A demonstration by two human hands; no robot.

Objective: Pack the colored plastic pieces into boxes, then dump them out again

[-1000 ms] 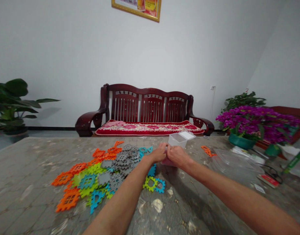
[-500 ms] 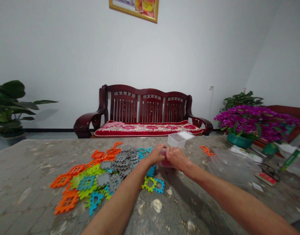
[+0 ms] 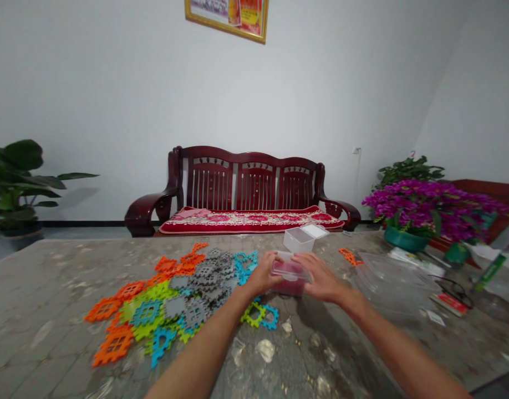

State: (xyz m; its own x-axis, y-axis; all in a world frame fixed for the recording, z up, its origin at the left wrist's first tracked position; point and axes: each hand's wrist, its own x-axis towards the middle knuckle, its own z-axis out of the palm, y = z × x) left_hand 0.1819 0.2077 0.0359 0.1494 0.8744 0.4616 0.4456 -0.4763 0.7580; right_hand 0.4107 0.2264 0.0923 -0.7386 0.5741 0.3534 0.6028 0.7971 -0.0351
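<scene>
A small clear plastic box point(image 3: 289, 285) with pinkish-red contents sits between my hands, its translucent lid on top. My left hand point(image 3: 263, 275) grips the left side, and my right hand point(image 3: 320, 277) is wrapped round the right side. What exactly lies inside is blurred. Just behind stands a second clear box point(image 3: 298, 240) with its lid folded open to the right. Left of my left hand spreads a pile of toothed plastic building pieces: grey ones point(image 3: 208, 277), orange ones point(image 3: 113, 344), green ones point(image 3: 132, 310) and blue ones point(image 3: 243, 266).
On the right of the table point(image 3: 38, 293) lie an orange piece point(image 3: 349, 255), a large clear plastic container point(image 3: 393, 285), glasses point(image 3: 458, 291) and a red box point(image 3: 449, 304). Purple flowers point(image 3: 429, 205) in a green pot stand beyond. A wooden bench point(image 3: 254, 183) faces the table.
My hands were close together over the top of the box. Now they are apart, one on each side, and the lid and pinkish-red contents show between them.
</scene>
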